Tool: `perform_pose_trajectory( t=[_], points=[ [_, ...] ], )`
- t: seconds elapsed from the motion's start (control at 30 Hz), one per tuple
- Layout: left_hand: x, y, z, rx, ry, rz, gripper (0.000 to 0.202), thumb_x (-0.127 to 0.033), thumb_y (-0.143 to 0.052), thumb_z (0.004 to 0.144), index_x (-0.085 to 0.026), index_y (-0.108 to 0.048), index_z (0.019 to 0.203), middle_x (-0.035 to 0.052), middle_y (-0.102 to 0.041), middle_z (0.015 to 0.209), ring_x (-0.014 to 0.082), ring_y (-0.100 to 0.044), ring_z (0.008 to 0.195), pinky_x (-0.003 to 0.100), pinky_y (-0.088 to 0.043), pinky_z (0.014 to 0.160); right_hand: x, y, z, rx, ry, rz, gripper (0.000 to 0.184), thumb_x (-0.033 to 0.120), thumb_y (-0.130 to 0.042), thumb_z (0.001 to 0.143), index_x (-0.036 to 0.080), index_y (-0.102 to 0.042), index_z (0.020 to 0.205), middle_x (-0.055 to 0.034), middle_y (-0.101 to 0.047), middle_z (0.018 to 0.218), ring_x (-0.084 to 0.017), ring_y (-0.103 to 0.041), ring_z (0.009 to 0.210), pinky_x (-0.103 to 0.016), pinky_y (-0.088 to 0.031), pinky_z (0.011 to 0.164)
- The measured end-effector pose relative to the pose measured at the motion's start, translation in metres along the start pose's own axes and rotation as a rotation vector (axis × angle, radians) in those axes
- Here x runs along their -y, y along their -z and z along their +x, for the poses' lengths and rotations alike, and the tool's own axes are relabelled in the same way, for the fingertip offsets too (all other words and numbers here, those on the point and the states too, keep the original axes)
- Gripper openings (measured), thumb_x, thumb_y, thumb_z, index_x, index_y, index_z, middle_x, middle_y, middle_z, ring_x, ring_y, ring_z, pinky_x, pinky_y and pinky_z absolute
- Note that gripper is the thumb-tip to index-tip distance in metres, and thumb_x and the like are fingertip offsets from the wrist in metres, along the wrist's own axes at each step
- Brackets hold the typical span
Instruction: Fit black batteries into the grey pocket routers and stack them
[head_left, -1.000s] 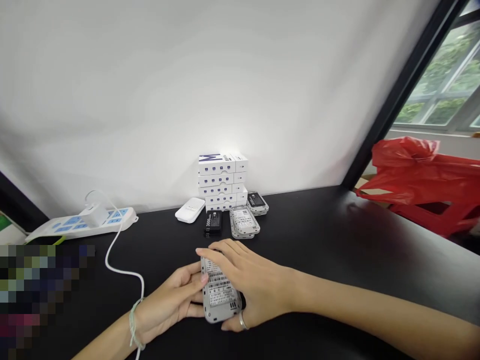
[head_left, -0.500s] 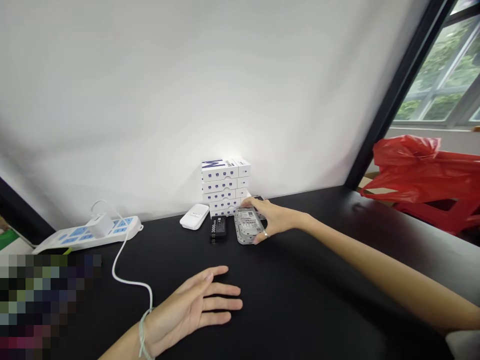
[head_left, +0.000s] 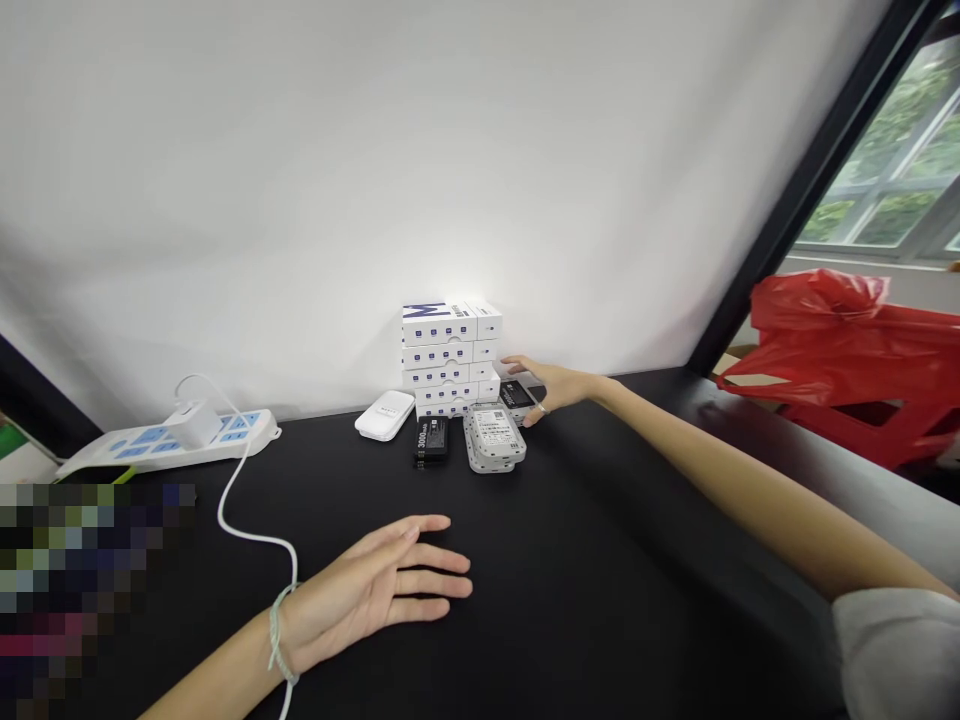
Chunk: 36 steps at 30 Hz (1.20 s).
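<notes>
In the head view, the work looks only part done: two open-backed devices (head_left: 495, 440) lie stacked on the black table (head_left: 600, 570), the upper one showing its label with no battery over it, while a battery-fitted device (head_left: 517, 395) sits behind them, just right of the white boxes (head_left: 450, 355), its black pack in place and no cover over it. The right hand (head_left: 566, 386) is around that fitted device, its digits parted wide; whether they touch it I cannot tell, and no lift shows. The left hand (head_left: 367, 595) is open and bears nothing, its fingers spread loosely above the table. What seems left is bare backs without packs: loose black batteries (head_left: 432, 440) lie left of the stacked pair, and a closed white device (head_left: 385, 415) rests farther left, near the boxes
</notes>
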<state>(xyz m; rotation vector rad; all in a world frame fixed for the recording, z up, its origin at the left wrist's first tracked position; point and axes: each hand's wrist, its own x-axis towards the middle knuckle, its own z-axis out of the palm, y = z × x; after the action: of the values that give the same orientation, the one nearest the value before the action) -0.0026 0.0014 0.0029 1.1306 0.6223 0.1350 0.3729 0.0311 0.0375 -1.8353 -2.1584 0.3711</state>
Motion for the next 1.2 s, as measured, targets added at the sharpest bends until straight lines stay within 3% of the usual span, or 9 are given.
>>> perform_pose_trajectory(
  t=[0.3, 0.43, 0.5, 0.6, 0.7, 0.8, 0.9, 1.03, 1.2],
  points=[
    [0.000, -0.003, -0.001, -0.011, -0.010, 0.026, 0.047, -0.049, -0.046, 0.077, -0.024, -0.044, 0.117, 0.0108, -0.060, 0.112, 0.0260, -0.055, 0.112, 0.039, -0.044, 0.099, -0.008, -0.006, -0.003, -0.042, -0.068, 0.054, 0.112, 0.053, -0.073, 0.047, 0.024, -0.013, 0.137, -0.0092, -0.027, 0.127, -0.020, -0.033, 0.121, -0.036, -0.035, 0.105],
    [0.000, -0.003, -0.002, -0.013, -0.021, 0.038, 0.046, -0.048, -0.047, 0.077, -0.023, -0.045, 0.116, 0.0108, -0.060, 0.112, 0.0260, -0.055, 0.112, 0.040, -0.043, 0.100, -0.008, -0.004, -0.030, -0.136, -0.086, 0.068, 0.108, 0.055, -0.071, 0.049, 0.024, -0.015, 0.136, -0.0097, -0.028, 0.125, -0.019, -0.034, 0.119, -0.035, -0.035, 0.104],
    [-0.001, -0.003, -0.003, -0.014, -0.019, 0.040, 0.045, -0.046, -0.048, 0.077, -0.023, -0.045, 0.115, 0.0108, -0.060, 0.112, 0.0259, -0.055, 0.113, 0.041, -0.041, 0.103, 0.007, -0.006, -0.052, -0.213, -0.079, 0.080, 0.104, 0.057, -0.068, 0.053, 0.022, -0.014, 0.135, -0.0102, -0.027, 0.125, -0.017, -0.034, 0.118, -0.031, -0.036, 0.104],
    [-0.002, -0.004, -0.003, -0.008, -0.016, 0.039, 0.044, -0.044, -0.050, 0.077, -0.023, -0.046, 0.115, 0.0106, -0.059, 0.115, 0.0255, -0.055, 0.113, 0.042, -0.040, 0.105, 0.057, -0.023, -0.084, -0.311, 0.042, 0.099, 0.100, 0.057, -0.068, 0.053, 0.019, -0.016, 0.130, -0.0090, -0.027, 0.124, -0.012, -0.035, 0.115, -0.021, -0.039, 0.098],
    [-0.002, -0.005, -0.003, 0.029, -0.032, 0.020, 0.046, -0.050, -0.044, 0.078, -0.025, -0.044, 0.117, 0.0092, -0.057, 0.118, 0.0251, -0.058, 0.109, 0.040, -0.044, 0.101, 0.118, -0.056, -0.100, -0.203, 0.232, 0.094, 0.099, 0.056, -0.071, 0.047, 0.016, -0.025, 0.126, -0.0070, -0.032, 0.118, -0.008, -0.038, 0.106, -0.015, -0.039, 0.092],
    [0.000, -0.006, -0.004, 0.040, -0.045, 0.023, 0.046, -0.052, -0.043, 0.077, -0.027, -0.044, 0.115, 0.0077, -0.054, 0.119, 0.0245, -0.063, 0.098, 0.037, -0.053, 0.087, 0.155, -0.087, -0.095, -0.152, 0.380, 0.081, 0.094, 0.051, -0.073, 0.043, 0.017, -0.032, 0.120, -0.0054, -0.029, 0.119, -0.010, -0.031, 0.111, -0.020, -0.034, 0.100],
    [0.004, -0.006, -0.005, -0.028, -0.070, 0.062, 0.044, -0.051, -0.049, 0.076, -0.028, -0.044, 0.113, 0.0065, -0.055, 0.115, 0.0226, -0.066, 0.088, 0.034, -0.056, 0.079, 0.163, -0.101, -0.080, -0.044, 0.366, 0.063, 0.088, 0.047, -0.074, 0.046, 0.017, -0.033, 0.119, -0.0056, -0.028, 0.119, -0.010, -0.029, 0.109, -0.023, -0.032, 0.100],
    [0.008, -0.007, -0.003, -0.111, -0.077, 0.103, 0.040, -0.052, -0.047, 0.075, -0.025, -0.047, 0.104, 0.0047, -0.060, 0.101, 0.0187, -0.068, 0.077, 0.031, -0.058, 0.073, 0.165, -0.097, -0.067, 0.093, 0.279, 0.063, 0.090, 0.049, -0.076, 0.041, 0.016, -0.034, 0.114, -0.0054, -0.031, 0.112, -0.008, -0.031, 0.098, -0.021, -0.035, 0.091],
    [0.008, -0.006, -0.004, -0.070, -0.075, 0.107, 0.043, -0.051, -0.046, 0.076, -0.021, -0.046, 0.107, 0.0062, -0.062, 0.093, 0.0186, -0.068, 0.073, 0.023, -0.058, 0.062, 0.179, -0.099, -0.062, 0.122, 0.223, 0.034, 0.095, 0.051, -0.078, 0.028, 0.011, -0.035, 0.102, -0.0054, -0.032, 0.104, -0.006, -0.029, 0.089, -0.019, -0.037, 0.084]
  ],
)
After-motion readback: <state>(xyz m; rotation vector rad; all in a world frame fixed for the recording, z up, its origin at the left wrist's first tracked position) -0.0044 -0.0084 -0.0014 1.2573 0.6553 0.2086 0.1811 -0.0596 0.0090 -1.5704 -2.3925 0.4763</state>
